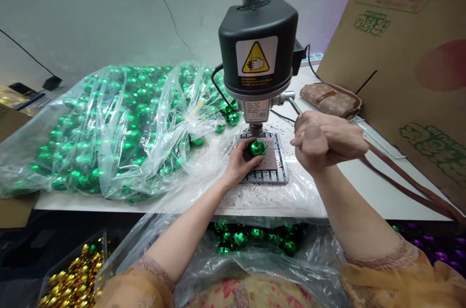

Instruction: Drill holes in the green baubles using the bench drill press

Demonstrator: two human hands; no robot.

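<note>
Floral cloth [251,294] at six; left grip [240,160] clamps green ball [258,148], right grip [320,142] clamps lever [292,104]; one o'clock, label [257,57] reads "Attention"!

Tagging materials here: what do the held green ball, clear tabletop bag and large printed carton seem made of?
Held green ball: probably plastic, mirror finish, bright glints. Clear tabletop bag: seemingly plastic film, glossy and crinkled. Large printed carton: likely cardboard, matte brown with green print.

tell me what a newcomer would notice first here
Probably the black machine, its yellow warning sticker facing out at upper centre. To its left, a large clear bag bulges with shiny green balls. Below the machine, the left grip holds one green ball.
</note>
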